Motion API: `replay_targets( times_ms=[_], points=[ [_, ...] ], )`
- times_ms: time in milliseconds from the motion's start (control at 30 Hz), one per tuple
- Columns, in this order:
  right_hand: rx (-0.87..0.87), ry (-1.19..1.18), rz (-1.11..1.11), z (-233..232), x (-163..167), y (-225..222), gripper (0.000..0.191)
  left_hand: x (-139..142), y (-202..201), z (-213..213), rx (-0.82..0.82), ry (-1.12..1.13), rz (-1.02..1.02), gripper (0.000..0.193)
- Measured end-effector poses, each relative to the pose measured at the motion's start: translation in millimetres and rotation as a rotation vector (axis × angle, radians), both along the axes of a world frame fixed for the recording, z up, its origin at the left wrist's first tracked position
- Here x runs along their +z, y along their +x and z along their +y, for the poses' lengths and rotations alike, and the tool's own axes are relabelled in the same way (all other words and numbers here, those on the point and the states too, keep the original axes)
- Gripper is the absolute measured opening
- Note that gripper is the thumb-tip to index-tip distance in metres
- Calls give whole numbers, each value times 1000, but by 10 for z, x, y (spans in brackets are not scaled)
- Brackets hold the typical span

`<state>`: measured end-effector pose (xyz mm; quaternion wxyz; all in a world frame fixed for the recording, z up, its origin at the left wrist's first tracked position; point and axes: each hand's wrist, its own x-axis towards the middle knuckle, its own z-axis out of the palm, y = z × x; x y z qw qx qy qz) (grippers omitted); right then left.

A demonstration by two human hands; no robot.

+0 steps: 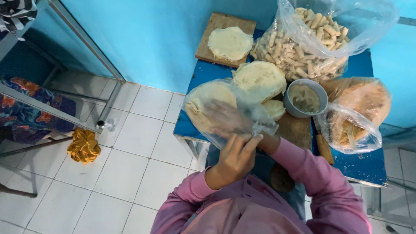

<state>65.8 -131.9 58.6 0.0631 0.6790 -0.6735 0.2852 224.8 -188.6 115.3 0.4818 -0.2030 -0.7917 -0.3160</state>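
My left hand (234, 157) grips the open edge of a clear plastic bag (255, 113) held just above the near left corner of a blue table (363, 167). The bag holds a stack of pale round wrappers (207, 99). My right hand (226, 121) is pushed inside the bag and lies against the wrappers. It shows only as a blur through the plastic, so its grip is unclear. Both arms wear pink sleeves.
On the table lie another wrapper stack (259, 79), a wooden board (216, 22) with one wrapper, a big bag of rolled pieces (312, 41), a grey bowl of paste (305, 98), a bag of orange crumbs (362, 110) and a knife handle (324, 148). A yellow cloth (83, 146) lies on the tiled floor by a metal frame (86, 41).
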Motion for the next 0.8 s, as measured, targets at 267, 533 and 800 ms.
replay_targets(
  times_ms=[267, 533, 800],
  points=[
    [-312, 375, 529, -427, 350, 355, 61, -106, 16, -69, -82, -109, 74, 47],
    [-133, 184, -5, -123, 457, 153, 69, -111, 109, -223, -1, -127, 15, 43],
    [379, 520, -281, 1321, 1662, -81, 44, -83, 173, -470, 63, -141, 30, 41]
  ],
)
